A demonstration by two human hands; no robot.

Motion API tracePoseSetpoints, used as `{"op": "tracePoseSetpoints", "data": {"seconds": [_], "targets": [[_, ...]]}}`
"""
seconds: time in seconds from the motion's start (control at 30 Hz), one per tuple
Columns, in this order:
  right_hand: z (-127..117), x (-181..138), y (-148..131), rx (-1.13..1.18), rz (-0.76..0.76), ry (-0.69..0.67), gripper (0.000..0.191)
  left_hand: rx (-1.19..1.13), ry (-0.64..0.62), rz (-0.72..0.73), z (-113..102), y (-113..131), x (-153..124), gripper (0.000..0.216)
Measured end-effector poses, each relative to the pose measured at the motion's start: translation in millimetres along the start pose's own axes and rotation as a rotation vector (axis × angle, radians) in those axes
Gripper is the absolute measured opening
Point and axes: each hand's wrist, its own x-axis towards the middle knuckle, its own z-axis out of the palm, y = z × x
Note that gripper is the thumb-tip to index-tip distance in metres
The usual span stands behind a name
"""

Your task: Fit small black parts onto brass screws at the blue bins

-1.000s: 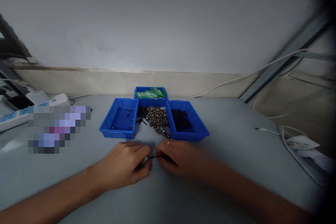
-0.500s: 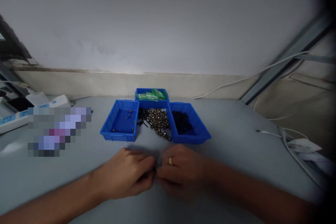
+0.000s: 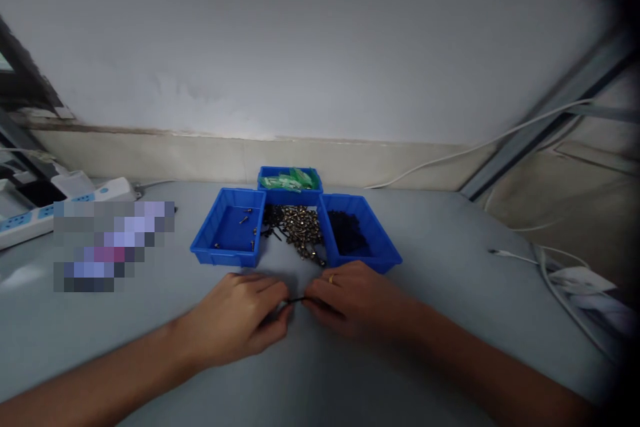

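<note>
A thin, dark, rod-like piece [image 3: 297, 299] spans the small gap between my hands. My left hand [image 3: 250, 313] pinches its left end between thumb and forefinger. Its right end is in the closed fingers of my right hand [image 3: 353, 297], which wears a yellow ring. Just beyond the hands lies a heap of small brassy metal fittings [image 3: 300, 227], with thin black pieces [image 3: 273, 219] at its left side. The left blue bin [image 3: 233, 257] holds several small metal parts. Small black pieces [image 3: 347, 233] fill part of the right blue bin [image 3: 383, 240].
A third blue bin [image 3: 293, 198] with green plastic bags [image 3: 295, 180] stands at the back near the wall. To the left are a white power strip [image 3: 110, 193] and a pixelated object [image 3: 115, 247]. A white cable [image 3: 515, 255] and a metal frame [image 3: 540, 120] are at the right.
My hands have drawn slightly apart and a little farther from me. The thin dark piece now shows in the gap between them, and the right hand is less blurred.
</note>
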Motion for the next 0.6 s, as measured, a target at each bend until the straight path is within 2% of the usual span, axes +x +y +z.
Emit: {"op": "tracePoseSetpoints", "data": {"seconds": [0.2, 0.43, 0.6], "targets": [[-0.2, 1.4, -4.3, 0.193, 0.156, -0.098, 0.016, -0.078, 0.101, 0.027, 2.8, -1.3, -0.8, 0.016], [2.3, 3.0, -2.1, 0.322, 0.136, -0.156, 0.017, -0.168, 0.057, 0.098, -1.4, -1.4, -1.7, 0.021], [-0.3, 2.3, -1.1, 0.344, 0.170, -0.146, 0.018, -0.128, 0.069, 0.071, 0.0, 0.4, -1.1, 0.018]]}}
